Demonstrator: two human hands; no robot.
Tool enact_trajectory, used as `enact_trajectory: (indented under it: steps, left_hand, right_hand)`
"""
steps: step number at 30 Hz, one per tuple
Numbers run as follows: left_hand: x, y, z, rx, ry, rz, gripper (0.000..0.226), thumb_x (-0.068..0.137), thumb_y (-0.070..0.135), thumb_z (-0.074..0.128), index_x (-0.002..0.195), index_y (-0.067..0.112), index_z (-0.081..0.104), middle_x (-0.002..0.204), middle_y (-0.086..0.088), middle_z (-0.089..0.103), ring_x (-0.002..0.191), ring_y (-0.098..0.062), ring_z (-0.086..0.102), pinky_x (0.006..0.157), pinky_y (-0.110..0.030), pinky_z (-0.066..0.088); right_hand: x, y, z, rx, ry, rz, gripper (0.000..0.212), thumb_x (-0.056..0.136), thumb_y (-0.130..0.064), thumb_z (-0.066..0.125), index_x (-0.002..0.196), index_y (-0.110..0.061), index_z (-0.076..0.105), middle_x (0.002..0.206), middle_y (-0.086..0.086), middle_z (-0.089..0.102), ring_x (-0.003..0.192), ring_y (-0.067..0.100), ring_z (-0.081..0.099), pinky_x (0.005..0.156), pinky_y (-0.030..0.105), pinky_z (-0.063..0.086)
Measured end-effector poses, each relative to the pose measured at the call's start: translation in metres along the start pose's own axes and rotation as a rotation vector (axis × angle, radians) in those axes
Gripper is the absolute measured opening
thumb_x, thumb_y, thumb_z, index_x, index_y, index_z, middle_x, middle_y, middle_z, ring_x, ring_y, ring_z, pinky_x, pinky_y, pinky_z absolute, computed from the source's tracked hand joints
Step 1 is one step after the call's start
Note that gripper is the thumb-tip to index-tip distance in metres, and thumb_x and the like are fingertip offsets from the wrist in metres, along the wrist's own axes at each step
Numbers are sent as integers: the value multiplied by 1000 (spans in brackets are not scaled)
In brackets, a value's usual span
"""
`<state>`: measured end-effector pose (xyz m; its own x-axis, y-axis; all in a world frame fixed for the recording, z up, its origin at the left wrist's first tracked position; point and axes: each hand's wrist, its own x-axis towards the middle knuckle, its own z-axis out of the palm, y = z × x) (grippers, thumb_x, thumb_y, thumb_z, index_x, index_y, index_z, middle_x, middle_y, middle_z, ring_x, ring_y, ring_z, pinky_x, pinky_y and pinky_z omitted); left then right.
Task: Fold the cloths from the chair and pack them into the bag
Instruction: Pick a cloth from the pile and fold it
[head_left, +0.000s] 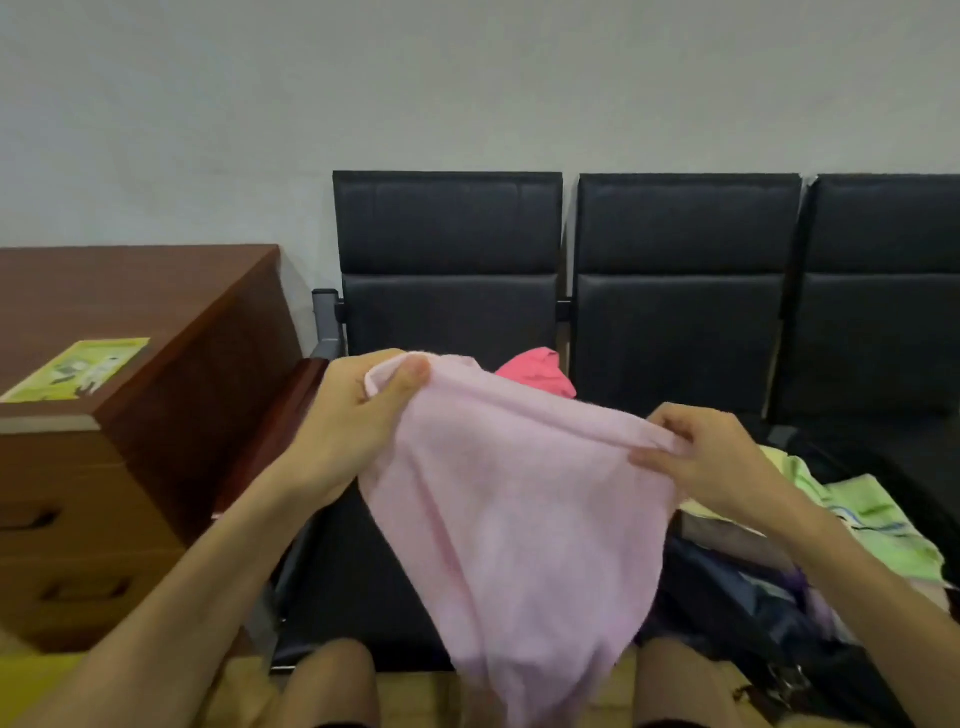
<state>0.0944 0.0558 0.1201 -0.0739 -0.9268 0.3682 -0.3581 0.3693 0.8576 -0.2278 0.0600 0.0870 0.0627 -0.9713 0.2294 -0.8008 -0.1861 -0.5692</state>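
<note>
As left hand (358, 421) and right hand (711, 457) each pinch a top corner of the pink cloth (519, 519), grip closed on the hem, it hangs limp over the chair seat (353, 577), apparently light, soft, shapeless: corners judged the best hold for folding.

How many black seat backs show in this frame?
3: the left seat back behind the pink cloth, the middle seat back, the right seat back cut by the frame edge. More may lie beyond it.

The pale pink cloth (519, 509) looks soft, matt terry; the black padded chairs (447, 270) a faintly glossy leatherette; the reddish-brown cabinet (156, 332) smooth polished wood.
</note>
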Motion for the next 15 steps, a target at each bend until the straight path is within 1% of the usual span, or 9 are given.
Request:
enact_trajectory:
  steps: [1, 3, 5, 7, 8, 10, 12, 15]
  left_hand:
    - [-6, -11, 0, 4, 18, -24, 24, 98, 35, 54, 101, 25, 75, 90, 11, 73, 83, -10, 71, 68, -23, 58]
    - [-18, -32, 1, 2, 56, -93, 21, 94, 33, 60, 92, 21, 77, 85, 9, 75, 78, -10, 71, 65, -23, 57]
    - [-33, -55, 1, -38, 94, -163, 16, 89, 30, 67, 84, 20, 79, 80, 4, 75, 74, -11, 71, 64, -25, 55]
    - [-46, -73, 3, -88, 137, -209, 12, 86, 26, 71, 81, 20, 79, 79, -1, 76, 73, -12, 69, 63, -23, 53]
    - [-53, -80, 4, -114, 159, -238, 11, 86, 24, 71, 83, 18, 79, 80, -4, 76, 74, -13, 68, 63, -23, 54]
    - [-62, -92, 7, -153, 212, -293, 12, 90, 20, 69, 89, 13, 79, 84, -7, 76, 78, -15, 68, 66, -26, 55]
    - [-70, -99, 11, -191, 262, -335, 16, 91, 23, 67, 92, 11, 78, 86, -7, 77, 79, -14, 68, 68, -29, 55]
    - [-78, -106, 14, -255, 311, -394, 25, 89, 29, 66, 94, 7, 77, 85, -8, 76, 80, -16, 67, 69, -33, 53]
  right_hand:
    - [-2, 7, 3, -6, -1, 17, 18, 80, -24, 79, 72, -29, 65, 70, -12, 66, 69, 3, 59, 59, 17, 41]
    - [-8, 15, 2, -3, -32, 26, 18, 76, -30, 82, 67, -28, 67, 66, -12, 66, 64, 2, 59, 58, 18, 41]
    - [-14, 18, -3, 33, -102, 39, 23, 71, -35, 85, 60, -26, 67, 62, -5, 67, 52, 4, 53, 53, 21, 39]
    - [-20, 14, -9, 129, -172, 57, 24, 69, -32, 87, 57, -23, 68, 59, 2, 66, 50, 5, 53, 49, 20, 37]
    - [-24, 13, -8, 183, -185, 71, 23, 69, -29, 87, 57, -21, 69, 58, 2, 65, 49, 5, 53, 48, 19, 38]
    - [-27, 11, -6, 305, -159, 111, 17, 71, -23, 85, 63, -17, 72, 62, 2, 69, 52, 8, 60, 50, 20, 44]
    - [-30, 11, 0, 440, -93, 168, 11, 74, -18, 82, 72, -11, 73, 65, 4, 72, 56, 10, 64, 49, 18, 48]
    - [-35, 14, 15, 625, 3, 249, 7, 77, -11, 79, 74, -11, 72, 68, 7, 72, 60, 14, 65, 51, 21, 51]
